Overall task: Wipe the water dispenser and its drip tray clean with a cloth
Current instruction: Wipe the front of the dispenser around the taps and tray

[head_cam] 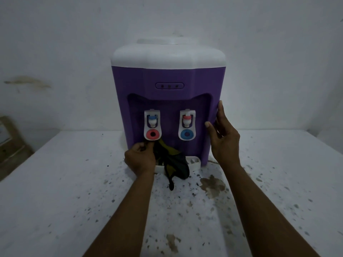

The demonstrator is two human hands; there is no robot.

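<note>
Water dispenser: your tabletop water dispenser (167,101) stands upright at the back of the table, close to the wall; its body is purple, with a deep recess cut into the front
Top cover: a white rounded top cover (167,54) caps the purple body and is lightly speckled with dirt
Indicator panel: a small oval indicator panel (169,85) sits above the recess with three tiny marks, too small for you to read
Taps: two white taps hang in the recess; the left tap (152,125) has a blue cap and a red push ring, the right tap (187,125) a red cap and a blue push ring
Drip tray: the white drip tray (194,162) juts out at the dispenser's foot; you see only its right end, the rest lies under the cloth and your left hand
Cloth: a dark cloth (172,160) with a yellow-green patch hangs bunched from just under the left tap, over the tray, its tail trailing onto the table
Left hand: your left hand (140,158) has its fingers curled round the top of the cloth, just below the left tap
Right hand: your right hand (222,140) lies against the dispenser's right front corner, fingers straight, thumb stretched toward the recess, gripping nothing
Table: the white table (55,182) is peppered with dark specks, with a brown stain (211,184) in front of the tray
Wall: the pale wall (55,52) behind is scuffed and marked
Far left: a brown cardboard box (9,141) stands at the edge, its print too blurred to read
</note>
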